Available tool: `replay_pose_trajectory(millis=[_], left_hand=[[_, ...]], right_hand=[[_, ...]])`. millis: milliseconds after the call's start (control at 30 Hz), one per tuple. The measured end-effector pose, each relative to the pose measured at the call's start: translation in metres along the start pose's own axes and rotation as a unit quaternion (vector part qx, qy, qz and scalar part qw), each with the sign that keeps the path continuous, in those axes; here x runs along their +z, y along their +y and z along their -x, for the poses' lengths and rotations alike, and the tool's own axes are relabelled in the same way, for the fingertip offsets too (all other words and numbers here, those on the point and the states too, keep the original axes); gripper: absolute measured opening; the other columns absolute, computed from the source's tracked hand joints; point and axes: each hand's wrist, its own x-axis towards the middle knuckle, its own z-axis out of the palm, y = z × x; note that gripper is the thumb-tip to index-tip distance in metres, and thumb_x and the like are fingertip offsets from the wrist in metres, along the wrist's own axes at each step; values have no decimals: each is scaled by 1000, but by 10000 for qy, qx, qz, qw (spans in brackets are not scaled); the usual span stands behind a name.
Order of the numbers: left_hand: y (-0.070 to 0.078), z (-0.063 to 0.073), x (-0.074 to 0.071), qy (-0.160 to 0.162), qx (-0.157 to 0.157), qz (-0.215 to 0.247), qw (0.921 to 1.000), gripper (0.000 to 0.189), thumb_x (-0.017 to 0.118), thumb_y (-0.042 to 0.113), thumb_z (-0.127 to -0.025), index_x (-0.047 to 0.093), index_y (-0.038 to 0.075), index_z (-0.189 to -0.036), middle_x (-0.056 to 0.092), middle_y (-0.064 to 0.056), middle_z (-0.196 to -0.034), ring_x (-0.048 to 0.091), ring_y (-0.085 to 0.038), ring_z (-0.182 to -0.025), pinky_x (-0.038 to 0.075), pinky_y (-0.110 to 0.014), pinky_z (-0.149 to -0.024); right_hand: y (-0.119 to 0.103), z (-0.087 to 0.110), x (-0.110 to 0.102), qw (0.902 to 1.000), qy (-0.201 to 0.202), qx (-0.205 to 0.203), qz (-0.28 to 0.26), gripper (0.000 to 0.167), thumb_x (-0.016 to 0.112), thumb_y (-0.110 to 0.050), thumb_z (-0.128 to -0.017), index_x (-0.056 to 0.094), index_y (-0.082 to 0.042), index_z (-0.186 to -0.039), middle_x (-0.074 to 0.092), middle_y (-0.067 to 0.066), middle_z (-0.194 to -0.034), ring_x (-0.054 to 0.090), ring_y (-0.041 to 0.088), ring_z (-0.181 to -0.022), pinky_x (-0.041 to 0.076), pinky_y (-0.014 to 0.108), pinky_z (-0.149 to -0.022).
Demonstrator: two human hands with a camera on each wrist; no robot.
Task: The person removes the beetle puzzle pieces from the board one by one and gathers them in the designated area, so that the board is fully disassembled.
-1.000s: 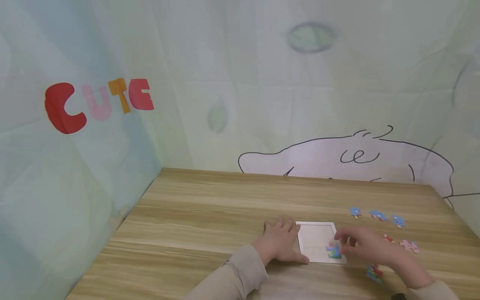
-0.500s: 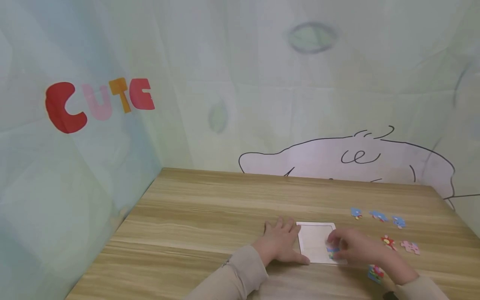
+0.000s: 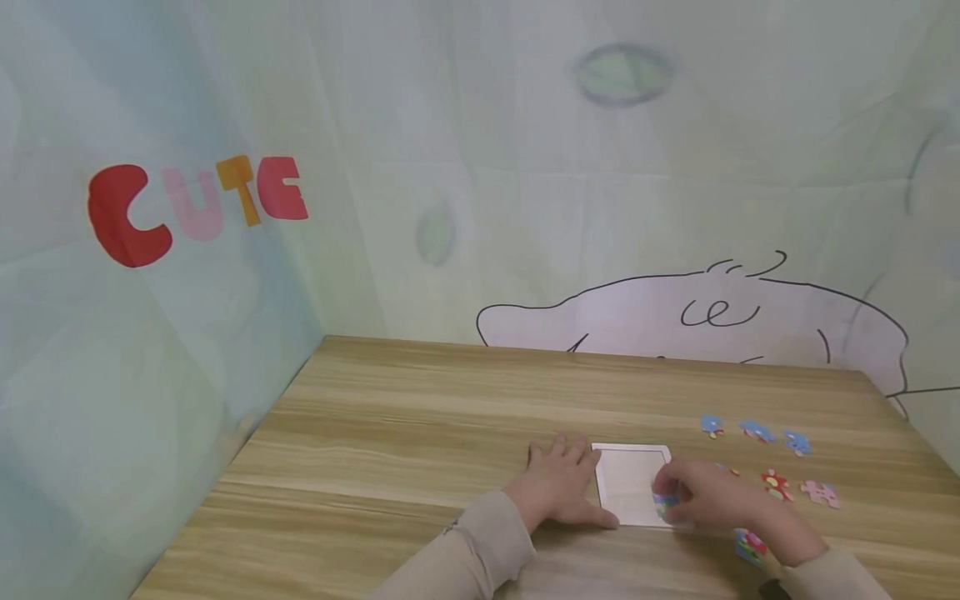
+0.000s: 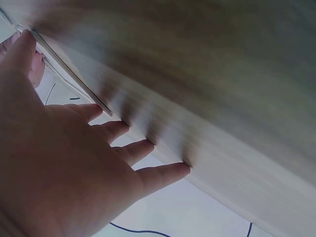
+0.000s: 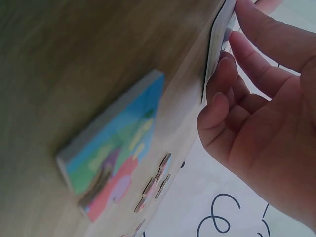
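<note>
A square white puzzle tray (image 3: 630, 447) lies on the wooden table, its inside mostly bare. My left hand (image 3: 562, 487) rests spread at its left side, fingertips on the table and thumb at the front left corner. In the left wrist view the same hand (image 4: 84, 148) shows straight, parted fingers. My right hand (image 3: 712, 493) reaches over the tray's front right corner, pinching a blue and green jigsaw piece (image 3: 663, 505) between thumb and index finger. The fingers partly cover that piece. In the right wrist view the right hand's (image 5: 266, 108) other fingers are curled in.
Blue jigsaw pieces (image 3: 757, 431) lie in a row behind the right hand. A red flower piece (image 3: 777, 485) and a pink piece (image 3: 821, 493) lie to its right. A corner piece (image 3: 751, 546) sits close under the right wrist. A printed curtain (image 3: 450, 208) stands behind the table.
The right hand has moved slightly left onto the jigsaw piece in the tray's corner and stayed there, uncovering the red flower piece. The left hand has not moved.
</note>
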Motion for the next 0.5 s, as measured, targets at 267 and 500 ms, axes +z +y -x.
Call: replay_pose_trajectory(millis=[267,500], left_hand=[[-1,-2,2,23,26,27,10000,96,54,79,-76,33,23,-151,25,0,-158,24,-33,-144,26,-66,-106],[-1,-1,1,-5,35,65,10000,95,54,78,-77,33,23,-151,25,0,-158,23,-33,-144,25,-66,-106]], right_hand=[[3,-1,2,9998,30,-128,140,24,78,-15,-77,63,-8,-95,60,-5,-91,52,6,-80,47,26,-67],[2,-1,3,10000,64,-14,2,23,78,-15,-77,61,-11,-93,59,-6,-89,52,5,-79,46,26,-67]])
